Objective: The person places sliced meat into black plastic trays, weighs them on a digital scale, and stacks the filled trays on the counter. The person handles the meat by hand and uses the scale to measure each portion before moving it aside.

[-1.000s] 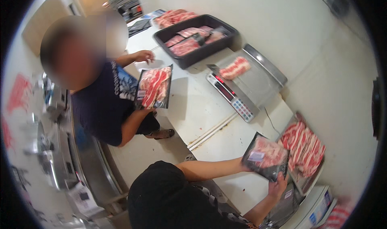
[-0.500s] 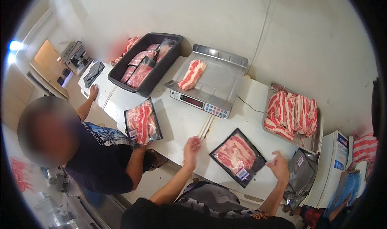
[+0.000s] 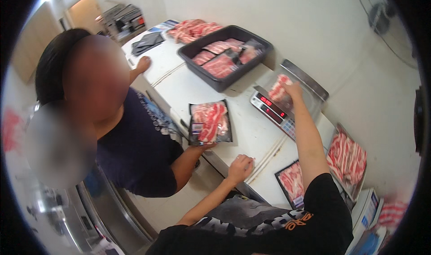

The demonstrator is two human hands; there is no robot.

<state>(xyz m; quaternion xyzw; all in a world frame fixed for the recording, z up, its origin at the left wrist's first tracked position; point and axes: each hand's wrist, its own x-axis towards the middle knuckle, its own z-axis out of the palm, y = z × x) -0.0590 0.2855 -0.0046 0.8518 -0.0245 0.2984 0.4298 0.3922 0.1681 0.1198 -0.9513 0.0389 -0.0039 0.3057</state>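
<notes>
On the scale (image 3: 271, 108), the right hand (image 3: 292, 90) grips the meat slices (image 3: 279, 88) by one end; an uneven lift could make them slide apart. Below the scale, the left hand (image 3: 241, 168) has curled fingers, contents unclear.

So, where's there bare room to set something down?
The barest patch of white table lies between the dark tub, the scale and the co-worker's held pack. Another runs left of the tub, toward the co-worker's far hand. The right end is crowded: another pack, piled meat strips. Meat and the right hand occupy the scale.
</notes>
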